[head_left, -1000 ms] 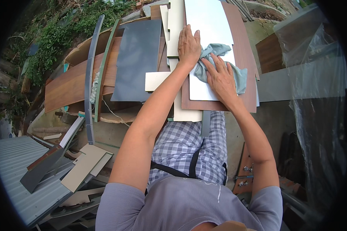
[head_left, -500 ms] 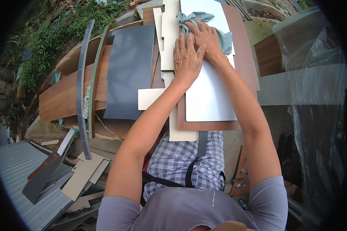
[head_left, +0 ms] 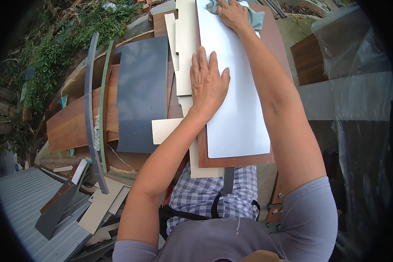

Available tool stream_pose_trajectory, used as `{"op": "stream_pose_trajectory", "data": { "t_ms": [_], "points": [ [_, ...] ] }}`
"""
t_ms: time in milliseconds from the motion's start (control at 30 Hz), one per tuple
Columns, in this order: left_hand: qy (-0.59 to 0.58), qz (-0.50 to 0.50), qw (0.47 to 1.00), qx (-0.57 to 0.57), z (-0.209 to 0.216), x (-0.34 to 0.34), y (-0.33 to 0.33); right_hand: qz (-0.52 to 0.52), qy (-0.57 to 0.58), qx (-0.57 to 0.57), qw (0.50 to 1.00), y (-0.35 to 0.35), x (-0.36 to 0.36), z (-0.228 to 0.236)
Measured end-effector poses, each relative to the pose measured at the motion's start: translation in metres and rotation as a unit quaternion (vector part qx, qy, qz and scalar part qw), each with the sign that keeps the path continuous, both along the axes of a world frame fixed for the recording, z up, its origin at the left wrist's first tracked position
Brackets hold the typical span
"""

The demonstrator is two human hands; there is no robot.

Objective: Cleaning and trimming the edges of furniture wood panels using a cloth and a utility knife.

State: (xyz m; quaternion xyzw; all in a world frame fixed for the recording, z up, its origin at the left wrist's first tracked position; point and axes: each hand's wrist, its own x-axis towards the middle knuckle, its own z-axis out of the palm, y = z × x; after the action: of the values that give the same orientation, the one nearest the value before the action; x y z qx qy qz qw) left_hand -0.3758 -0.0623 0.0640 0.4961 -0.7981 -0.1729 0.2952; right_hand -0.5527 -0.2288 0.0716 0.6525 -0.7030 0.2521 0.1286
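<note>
In the head view, a person's two bare hands worked over a long, glossy white panel (head_left: 236, 109), which lay flat on a brown wood-grain board (head_left: 238, 162). The left hand (head_left: 208, 85) rested palm down across the panel's left edge, released, with its fingers extended and the thumb spread apart. The right hand (head_left: 233, 16) reached to the far end of the panel and lay over a crumpled, pale teal cloth (head_left: 256, 20). Its fingers ran close to the picture's upper edge, so whether they grasped the cloth or only pressed on it could not be told.

Cream panels (head_left: 186, 74) stuck out along the left side of the board, and a small cream piece (head_left: 163, 129) touched the left forearm. Farther left lay a wide dark grey panel (head_left: 142, 96), then a green-edged strip (head_left: 104, 105) and a narrow grey strip (head_left: 89, 87). Corrugated sheeting (head_left: 13, 196) filled the lower left, leafy plants (head_left: 85, 39) the upper left. Clear plastic sheeting (head_left: 358, 87) hung at the right.
</note>
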Motion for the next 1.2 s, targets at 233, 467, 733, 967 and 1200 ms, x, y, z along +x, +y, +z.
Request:
{"op": "stream_pose_trajectory", "data": {
  "t_ms": [233, 467, 733, 967, 1200],
  "points": [
    [0.002, -0.005, 1.0, -0.002, 0.003, -0.004, 0.0, -0.09, 0.022, 0.011, 0.996, 0.018, -0.032, -0.01],
    [0.01, 0.014, 0.999, -0.039, -0.006, 0.0, -0.001, -0.101, -0.032, 0.032, 0.994, 0.094, -0.011, -0.01],
    [0.041, 0.014, 0.998, -0.048, -0.014, 0.004, -0.007, -0.008, 0.029, 0.043, 0.999, 0.233, 0.043, -0.01],
    [0.108, 0.021, 0.994, -0.022, -0.007, -0.001, -0.006, 0.061, 0.045, 0.091, 0.993, 0.363, 0.095, 0.012],
    [0.194, 0.031, 0.98, 0.01, -0.002, 0.006, -0.006, 0.113, 0.027, 0.105, 0.988, 0.358, 0.105, 0.017]
  ]
}}
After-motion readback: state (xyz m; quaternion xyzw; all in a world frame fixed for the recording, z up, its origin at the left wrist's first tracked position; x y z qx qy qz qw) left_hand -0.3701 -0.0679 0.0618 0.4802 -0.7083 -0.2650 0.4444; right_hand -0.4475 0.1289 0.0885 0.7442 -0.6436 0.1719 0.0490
